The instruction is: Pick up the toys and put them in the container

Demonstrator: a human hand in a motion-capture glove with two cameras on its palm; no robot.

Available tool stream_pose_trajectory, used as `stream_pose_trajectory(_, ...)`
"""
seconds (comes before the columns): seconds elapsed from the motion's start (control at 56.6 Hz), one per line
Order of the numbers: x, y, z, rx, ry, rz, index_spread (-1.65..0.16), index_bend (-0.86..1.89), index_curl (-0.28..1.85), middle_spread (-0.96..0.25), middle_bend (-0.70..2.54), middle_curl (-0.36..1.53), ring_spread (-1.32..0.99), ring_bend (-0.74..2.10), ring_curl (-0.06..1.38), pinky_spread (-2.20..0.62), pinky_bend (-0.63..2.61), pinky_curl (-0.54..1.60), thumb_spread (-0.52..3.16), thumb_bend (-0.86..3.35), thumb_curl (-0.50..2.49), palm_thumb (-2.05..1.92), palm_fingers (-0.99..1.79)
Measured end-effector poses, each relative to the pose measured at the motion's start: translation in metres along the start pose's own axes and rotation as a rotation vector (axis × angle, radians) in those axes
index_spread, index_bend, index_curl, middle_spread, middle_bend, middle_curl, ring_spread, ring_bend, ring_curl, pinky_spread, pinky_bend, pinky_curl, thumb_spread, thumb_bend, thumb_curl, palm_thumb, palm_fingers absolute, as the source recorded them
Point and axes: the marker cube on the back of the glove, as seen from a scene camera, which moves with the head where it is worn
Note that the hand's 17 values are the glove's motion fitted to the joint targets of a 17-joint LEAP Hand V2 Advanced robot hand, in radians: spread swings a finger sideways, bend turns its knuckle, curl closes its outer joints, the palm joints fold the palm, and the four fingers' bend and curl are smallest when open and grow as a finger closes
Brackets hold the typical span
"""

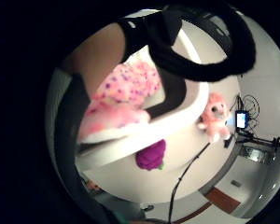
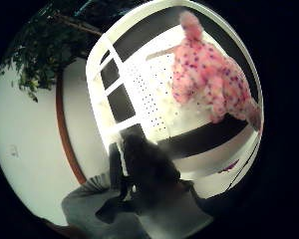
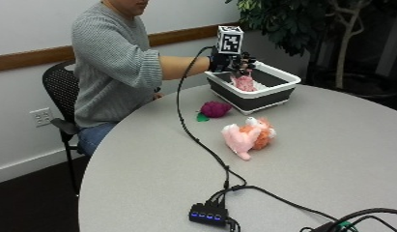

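bin: white-rimmed dark plastic container, landmark
hands: gloved right hand above it, pinching pink spotted plush toy
beside bin: purple plush, pink furry plush dog on round grey table
thumb-side view only: bin's perforated floor

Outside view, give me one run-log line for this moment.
gloved right hand: holds pink spotted plush toy over white-rimmed grey container | purple plush toy: on table | pink-and-orange plush toy: on table
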Motion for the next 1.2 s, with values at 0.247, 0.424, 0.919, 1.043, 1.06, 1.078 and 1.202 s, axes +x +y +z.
stream_pose_trajectory(0.247,0.102,0.034,-0.042,0.032,0.072,0.173,-0.29,0.08,0.22,-0.09,0.09,0.28,-0.04,0.24,0.35,0.07,0.99,0.38,1.17,-0.08,0.32,-0.11,-0.3)
stream_pose_trajectory(0.424,0.21,0.059,-0.077,0.055,0.017,0.388,-0.3,0.1,0.21,-0.1,0.1,0.24,-0.03,0.2,0.34,0.07,0.94,0.36,1.19,-0.07,0.26,-0.1,-0.26)
stream_pose_trajectory(0.919,0.298,-0.002,0.007,-0.006,-0.025,0.536,-0.31,0.11,0.19,-0.1,0.1,0.2,-0.03,0.19,0.34,0.07,0.91,0.35,1.22,-0.06,0.2,-0.08,-0.23)
stream_pose_trajectory(1.043,0.313,-0.011,0.057,-0.065,-0.028,0.575,-0.31,0.11,0.19,-0.1,0.1,0.19,-0.03,0.17,0.34,0.07,0.93,0.35,1.23,-0.05,0.2,-0.06,-0.26)
stream_pose_trajectory(1.06,0.314,-0.011,0.063,-0.078,-0.036,0.576,-0.31,0.1,0.19,-0.1,0.09,0.18,-0.02,0.17,0.34,0.07,0.94,0.35,1.23,-0.05,0.2,-0.06,-0.26)
stream_pose_trajectory(1.078,0.315,-0.012,0.07,-0.088,-0.048,0.579,-0.31,0.1,0.19,-0.1,0.09,0.18,-0.02,0.17,0.33,0.07,0.94,0.35,1.24,-0.05,0.2,-0.06,-0.26)
stream_pose_trajectory(1.202,0.315,-0.014,0.099,-0.07,-0.104,0.579,-0.31,0.08,0.17,-0.09,0.09,0.17,-0.02,0.19,0.33,0.08,1.06,0.38,1.25,-0.02,0.23,-0.01,-0.22)
